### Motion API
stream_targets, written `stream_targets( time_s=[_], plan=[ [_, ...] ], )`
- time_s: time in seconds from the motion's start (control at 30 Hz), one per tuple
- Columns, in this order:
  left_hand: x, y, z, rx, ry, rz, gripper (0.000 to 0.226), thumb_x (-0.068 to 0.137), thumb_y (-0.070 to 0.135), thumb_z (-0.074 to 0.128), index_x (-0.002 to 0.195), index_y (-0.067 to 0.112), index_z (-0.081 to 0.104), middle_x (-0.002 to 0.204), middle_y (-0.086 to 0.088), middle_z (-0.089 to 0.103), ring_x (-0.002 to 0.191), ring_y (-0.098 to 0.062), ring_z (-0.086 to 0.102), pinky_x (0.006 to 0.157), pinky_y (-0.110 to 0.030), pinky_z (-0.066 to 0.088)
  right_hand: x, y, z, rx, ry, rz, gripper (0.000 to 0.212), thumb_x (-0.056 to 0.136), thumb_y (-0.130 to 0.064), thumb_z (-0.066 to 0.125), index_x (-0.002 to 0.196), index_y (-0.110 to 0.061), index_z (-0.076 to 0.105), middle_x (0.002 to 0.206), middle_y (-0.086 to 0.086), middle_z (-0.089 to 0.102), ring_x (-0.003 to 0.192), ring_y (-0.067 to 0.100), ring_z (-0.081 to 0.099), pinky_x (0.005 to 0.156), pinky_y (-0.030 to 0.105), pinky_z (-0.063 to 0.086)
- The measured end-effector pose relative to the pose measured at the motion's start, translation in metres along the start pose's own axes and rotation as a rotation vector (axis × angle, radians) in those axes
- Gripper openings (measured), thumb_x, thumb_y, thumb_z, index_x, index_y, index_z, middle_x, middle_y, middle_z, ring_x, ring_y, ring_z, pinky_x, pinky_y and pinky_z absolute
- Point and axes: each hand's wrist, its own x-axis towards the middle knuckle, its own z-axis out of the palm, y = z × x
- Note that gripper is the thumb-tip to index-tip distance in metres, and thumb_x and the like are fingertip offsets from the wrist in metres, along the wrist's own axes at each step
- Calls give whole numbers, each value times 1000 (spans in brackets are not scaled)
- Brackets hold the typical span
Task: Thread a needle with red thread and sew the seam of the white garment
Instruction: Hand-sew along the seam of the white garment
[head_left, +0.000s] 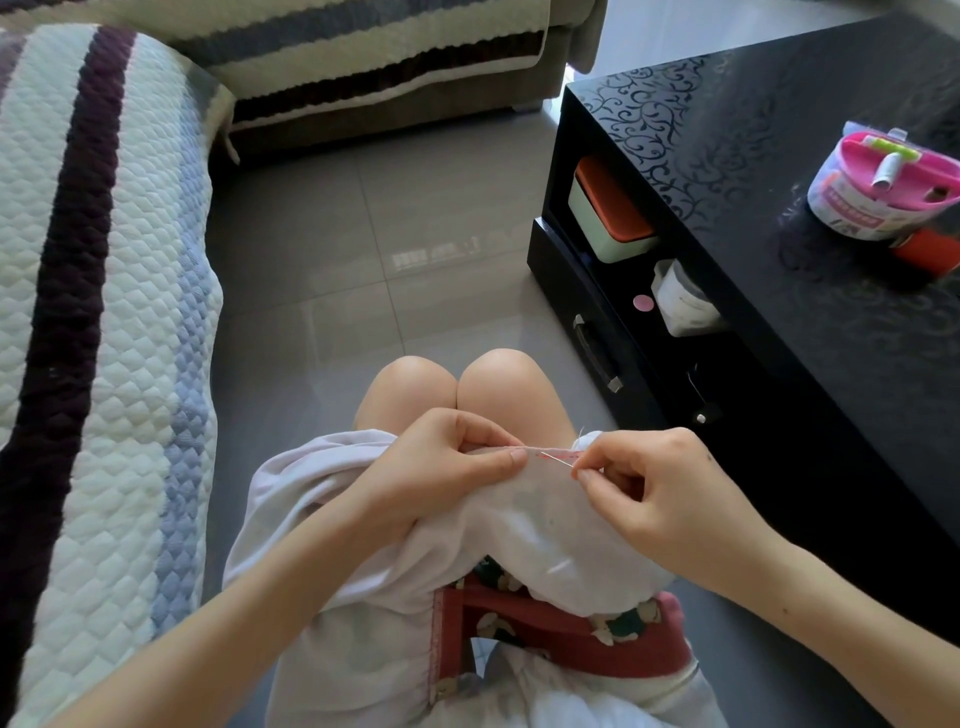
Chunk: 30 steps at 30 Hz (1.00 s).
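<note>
Grey tile floor, garment (519, 525) across your lap. Your left hand (441, 467) pinches the seam (553, 451); your right hand (660, 493) pinches the needle (558, 459), red thread (544, 455) through the fabric.

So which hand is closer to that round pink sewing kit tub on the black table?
Right: the right hand, pinching the thin needle at the seam of the white garment, sits below-left of the round pink sewing kit tub. The left hand grips the garment farther left.
</note>
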Motion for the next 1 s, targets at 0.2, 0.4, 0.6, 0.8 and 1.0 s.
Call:
stream_targets(
  time_s=[0.2,0.4,0.6,0.8,1.0],
  plan=[
    [2,-1,0,-25,-6,2,12,89,22,67,84,20,76,85,3,76,77,3,63,73,-15,50,0,0,1,-1,-3,11,14,78,-21,57,66,-18,65,45,-10,43,44,11,43,46,17,31],
    [2,-3,-1,-12,-7,15,12,89,22,67,89,15,77,86,3,76,78,4,63,71,-12,48,2,-1,1,-11,-22,7,15,78,-21,57,66,-16,65,45,-11,42,44,11,43,45,17,31],
    [1,-2,-1,18,-1,59,10,89,20,67,88,16,76,86,3,76,80,3,64,75,-14,50,5,-3,0,-47,-43,-15,16,78,-21,56,66,-15,64,43,-13,37,44,11,41,46,17,30],
    [-1,0,0,45,-16,101,11,89,17,67,87,14,77,86,1,76,81,0,65,79,-20,51,9,-7,4,-108,-55,-68,18,79,-19,54,64,-13,61,45,-12,36,43,15,39,42,31,36],
    [-7,0,-2,-15,-43,43,12,89,22,67,88,16,77,87,2,76,86,-3,68,80,-21,52,10,-4,7,-45,-77,-40,19,81,-21,55,71,-16,69,43,-17,38,46,10,45,44,19,33]
  ],
)
